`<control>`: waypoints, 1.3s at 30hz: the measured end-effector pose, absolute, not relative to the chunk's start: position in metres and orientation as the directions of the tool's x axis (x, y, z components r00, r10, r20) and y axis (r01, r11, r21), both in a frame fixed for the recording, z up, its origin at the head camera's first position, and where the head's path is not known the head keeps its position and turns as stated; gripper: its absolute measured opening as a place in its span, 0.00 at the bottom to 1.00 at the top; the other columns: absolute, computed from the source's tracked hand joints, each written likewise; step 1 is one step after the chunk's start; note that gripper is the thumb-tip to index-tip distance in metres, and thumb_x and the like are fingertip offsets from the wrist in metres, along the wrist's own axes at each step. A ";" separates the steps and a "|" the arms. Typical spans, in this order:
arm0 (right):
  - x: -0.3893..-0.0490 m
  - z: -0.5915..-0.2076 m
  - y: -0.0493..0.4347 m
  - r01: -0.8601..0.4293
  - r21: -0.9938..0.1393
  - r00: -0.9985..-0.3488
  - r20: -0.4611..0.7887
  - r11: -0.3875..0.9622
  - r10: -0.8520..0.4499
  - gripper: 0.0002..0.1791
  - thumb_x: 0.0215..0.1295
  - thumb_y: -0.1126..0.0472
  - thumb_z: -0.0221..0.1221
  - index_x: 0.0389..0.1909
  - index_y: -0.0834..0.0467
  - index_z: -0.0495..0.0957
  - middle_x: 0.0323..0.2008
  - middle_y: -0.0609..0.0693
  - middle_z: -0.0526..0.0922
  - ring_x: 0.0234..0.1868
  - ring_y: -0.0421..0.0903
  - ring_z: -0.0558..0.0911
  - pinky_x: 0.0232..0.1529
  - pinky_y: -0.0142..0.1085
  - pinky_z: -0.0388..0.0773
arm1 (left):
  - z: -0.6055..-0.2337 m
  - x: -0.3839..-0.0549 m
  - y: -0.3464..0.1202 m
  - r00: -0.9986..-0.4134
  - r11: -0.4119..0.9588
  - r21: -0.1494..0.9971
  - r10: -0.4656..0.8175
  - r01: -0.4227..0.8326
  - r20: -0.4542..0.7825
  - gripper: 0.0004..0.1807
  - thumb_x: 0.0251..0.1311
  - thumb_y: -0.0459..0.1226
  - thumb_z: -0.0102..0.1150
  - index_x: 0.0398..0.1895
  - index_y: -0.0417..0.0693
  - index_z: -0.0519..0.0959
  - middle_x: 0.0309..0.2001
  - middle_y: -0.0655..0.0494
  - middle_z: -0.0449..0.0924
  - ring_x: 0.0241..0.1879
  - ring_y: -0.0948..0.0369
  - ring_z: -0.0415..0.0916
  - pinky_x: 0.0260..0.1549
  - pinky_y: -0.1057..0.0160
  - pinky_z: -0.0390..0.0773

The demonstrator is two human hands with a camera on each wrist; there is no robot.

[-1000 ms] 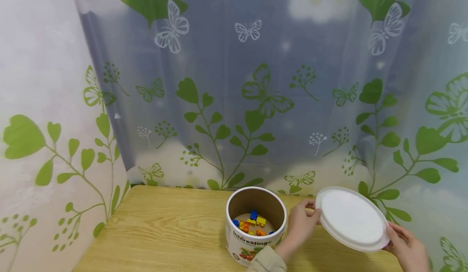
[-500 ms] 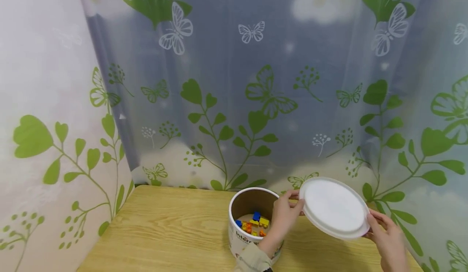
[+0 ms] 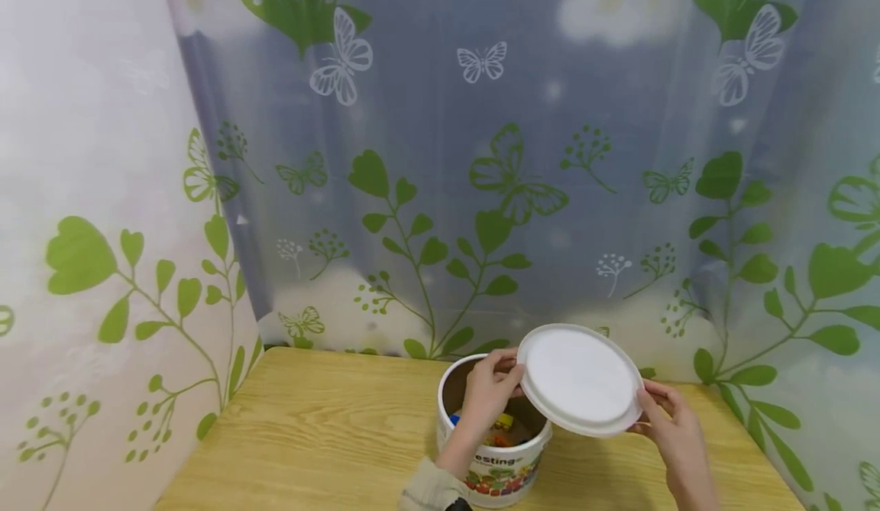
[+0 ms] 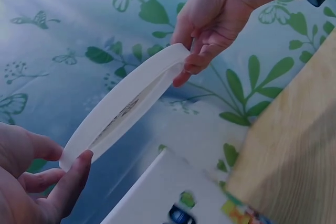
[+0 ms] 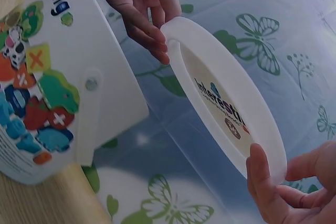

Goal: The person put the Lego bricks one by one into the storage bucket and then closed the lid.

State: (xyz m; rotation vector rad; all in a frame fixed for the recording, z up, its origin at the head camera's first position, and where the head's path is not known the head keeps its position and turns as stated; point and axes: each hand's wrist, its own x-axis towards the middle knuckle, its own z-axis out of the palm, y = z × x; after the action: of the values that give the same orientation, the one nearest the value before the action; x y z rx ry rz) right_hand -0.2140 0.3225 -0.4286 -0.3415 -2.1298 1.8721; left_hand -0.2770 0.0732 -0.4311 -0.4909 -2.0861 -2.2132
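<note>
Both hands hold a round white lid (image 3: 580,380) tilted in the air, its plain face showing in the head view. My left hand (image 3: 486,389) pinches the lid's left edge, in front of the bucket's opening. At the opposite edge, my right hand (image 3: 672,427) pinches the rim between thumb and fingers. The right wrist view shows printed lettering on the lid's other face (image 5: 220,103). Below and left of the lid stands a white printed bucket (image 3: 505,469), uncovered. Yellow, orange and blue toy bricks (image 3: 505,421) lie inside it, partly hidden by my left hand and forearm.
The bucket stands on a wood-grain table (image 3: 330,427). Behind the table hangs a blue-grey curtain (image 3: 426,114) printed with leaves and butterflies. A pale curtain (image 3: 124,373) with similar prints runs along the left side. A white handle (image 5: 90,124) hangs on the bucket's side.
Both hands have carried the lid leftward, from right of the bucket to partly over its right rim. My left hand now covers part of the opening. The head view has shifted slightly.
</note>
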 end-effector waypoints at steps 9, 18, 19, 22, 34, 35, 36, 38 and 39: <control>-0.223 -0.431 0.287 -0.058 -0.995 -0.960 0.080 0.086 0.269 0.29 0.78 0.62 0.53 0.69 0.75 0.58 0.42 0.42 0.76 0.29 0.38 0.83 0.35 0.34 0.87 | -0.434 -0.279 0.032 -0.968 -0.109 0.976 0.142 0.190 0.205 0.20 0.72 0.33 0.58 0.63 0.34 0.76 0.52 0.40 0.80 0.45 0.52 0.83 0.41 0.61 0.87; -0.230 -0.437 0.257 -0.162 -0.985 -0.964 0.172 0.067 0.202 0.24 0.75 0.64 0.57 0.69 0.61 0.68 0.41 0.45 0.79 0.29 0.41 0.84 0.31 0.34 0.87 | -0.440 -0.278 -0.001 -0.975 -0.114 0.978 0.121 0.172 0.185 0.21 0.73 0.34 0.56 0.65 0.33 0.74 0.53 0.38 0.78 0.46 0.55 0.83 0.42 0.62 0.87; -0.230 -0.437 0.254 -0.157 -0.985 -0.966 0.169 0.075 0.196 0.24 0.75 0.63 0.57 0.69 0.60 0.68 0.42 0.47 0.78 0.30 0.41 0.84 0.31 0.34 0.87 | -0.441 -0.277 -0.005 -0.976 -0.116 0.978 0.118 0.171 0.185 0.21 0.73 0.34 0.56 0.65 0.32 0.74 0.54 0.38 0.77 0.46 0.55 0.83 0.42 0.62 0.87; -0.232 -0.438 0.247 -0.123 -0.988 -0.974 0.139 0.093 0.181 0.27 0.76 0.64 0.56 0.72 0.63 0.64 0.45 0.52 0.77 0.31 0.41 0.84 0.33 0.36 0.87 | -0.442 -0.275 -0.014 -0.979 -0.118 0.980 0.106 0.162 0.175 0.21 0.73 0.34 0.56 0.65 0.33 0.74 0.54 0.38 0.77 0.45 0.56 0.83 0.42 0.63 0.86; -0.230 -0.439 0.232 -0.019 -0.995 -0.986 0.035 0.099 0.161 0.29 0.77 0.59 0.56 0.75 0.56 0.64 0.56 0.60 0.77 0.36 0.41 0.84 0.38 0.36 0.87 | -0.449 -0.265 -0.037 -0.976 -0.098 0.976 0.083 0.192 0.201 0.23 0.72 0.33 0.57 0.69 0.39 0.72 0.55 0.36 0.78 0.45 0.54 0.84 0.41 0.61 0.87; -0.230 -0.439 0.231 -0.024 -0.995 -0.986 0.039 0.097 0.159 0.29 0.77 0.59 0.56 0.75 0.56 0.64 0.56 0.60 0.77 0.36 0.41 0.84 0.38 0.36 0.87 | -0.450 -0.264 -0.038 -0.975 -0.101 0.975 0.085 0.199 0.207 0.23 0.72 0.33 0.57 0.69 0.39 0.72 0.55 0.36 0.77 0.46 0.54 0.84 0.41 0.61 0.87; -0.230 -0.439 0.230 -0.029 -0.995 -0.986 0.044 0.094 0.159 0.29 0.77 0.58 0.57 0.75 0.56 0.64 0.55 0.59 0.77 0.36 0.41 0.85 0.38 0.36 0.87 | -0.450 -0.264 -0.039 -0.973 -0.102 0.974 0.088 0.204 0.213 0.23 0.72 0.33 0.57 0.69 0.40 0.72 0.55 0.36 0.77 0.46 0.54 0.84 0.41 0.61 0.87; -0.229 -0.439 0.229 -0.045 -0.995 -0.986 0.059 0.091 0.154 0.29 0.77 0.56 0.55 0.75 0.56 0.65 0.54 0.55 0.77 0.36 0.41 0.84 0.39 0.36 0.87 | -0.451 -0.264 -0.041 -0.971 -0.105 0.972 0.089 0.211 0.221 0.24 0.73 0.34 0.57 0.69 0.40 0.73 0.54 0.37 0.77 0.46 0.54 0.83 0.42 0.62 0.87; -0.228 -0.440 0.229 -0.061 -0.994 -0.986 0.075 0.091 0.151 0.28 0.78 0.54 0.54 0.75 0.56 0.65 0.54 0.53 0.77 0.36 0.41 0.84 0.39 0.37 0.87 | -0.451 -0.264 -0.042 -0.970 -0.105 0.971 0.088 0.215 0.225 0.23 0.73 0.35 0.57 0.69 0.40 0.73 0.54 0.37 0.77 0.47 0.54 0.83 0.42 0.62 0.87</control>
State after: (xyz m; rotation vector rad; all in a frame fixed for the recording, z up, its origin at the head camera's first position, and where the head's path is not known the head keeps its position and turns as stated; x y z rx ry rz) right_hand -0.2281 0.2289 -0.4397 -0.0914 -2.1980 2.0160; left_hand -0.2639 -0.0421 -0.4514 -0.3480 -2.0409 -2.2467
